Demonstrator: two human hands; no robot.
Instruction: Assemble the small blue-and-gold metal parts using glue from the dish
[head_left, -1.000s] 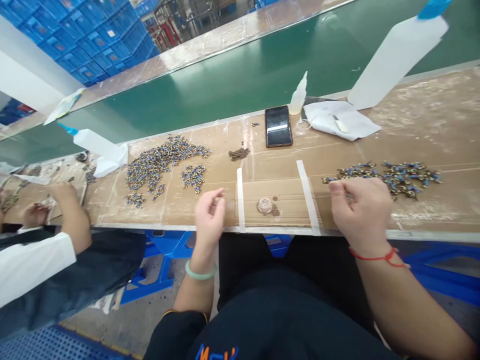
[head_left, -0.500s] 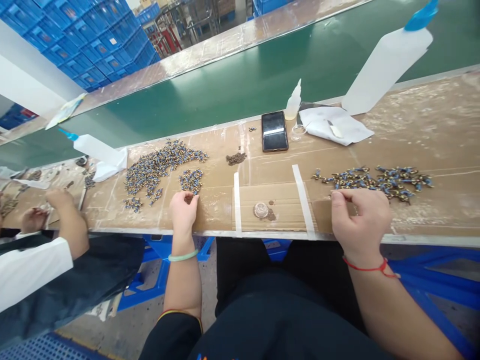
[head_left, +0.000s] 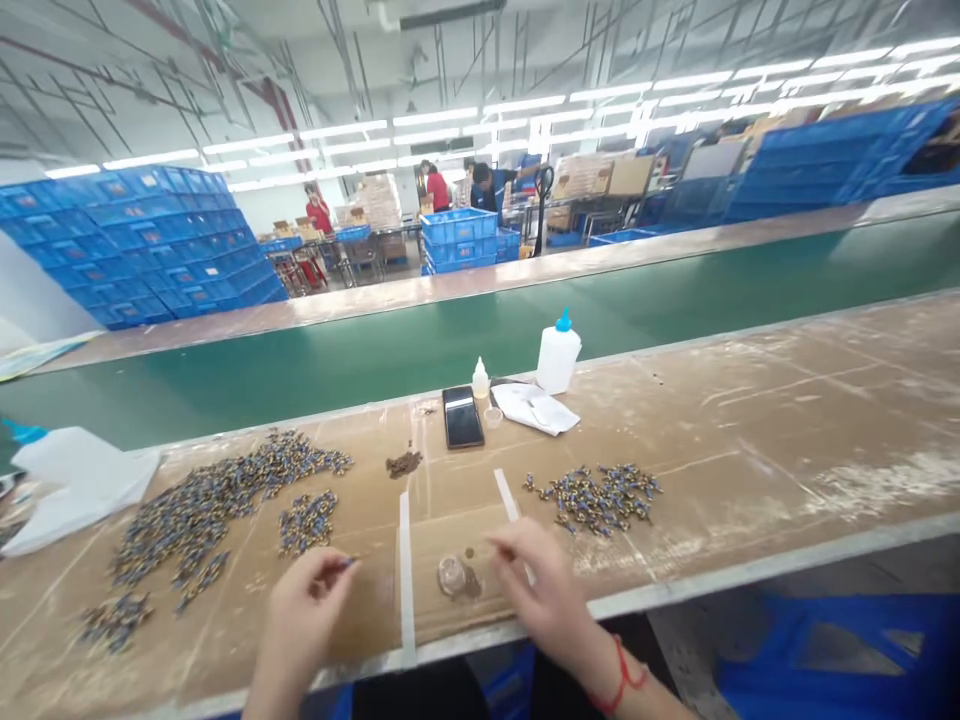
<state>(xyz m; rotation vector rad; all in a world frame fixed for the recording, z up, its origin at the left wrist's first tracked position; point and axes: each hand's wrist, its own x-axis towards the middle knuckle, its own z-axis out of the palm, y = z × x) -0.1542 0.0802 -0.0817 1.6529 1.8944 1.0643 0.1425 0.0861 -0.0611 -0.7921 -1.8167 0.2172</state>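
Observation:
Between its thumb and forefinger, my left hand pinches a small blue and brass-coloured part, just in front of a small heap of like parts. My right hand has its fingers drawn together above the right edge of a cardboard pad fixed with white tape; anything in them is too small or blurred to see. On the pad, left of my right fingertips, are a small round clear dish and brown wet spots.
A large pile of blue and brass parts lies left, another pile right. Beyond the pad are small brown pieces, a phone, a dropper bottle, white paper and a white bottle. A green belt runs behind.
The view has tilted up, showing the hall and people beyond. My right hand has moved left from the right pile to the pad. My left hand has come off the small heap with a part.

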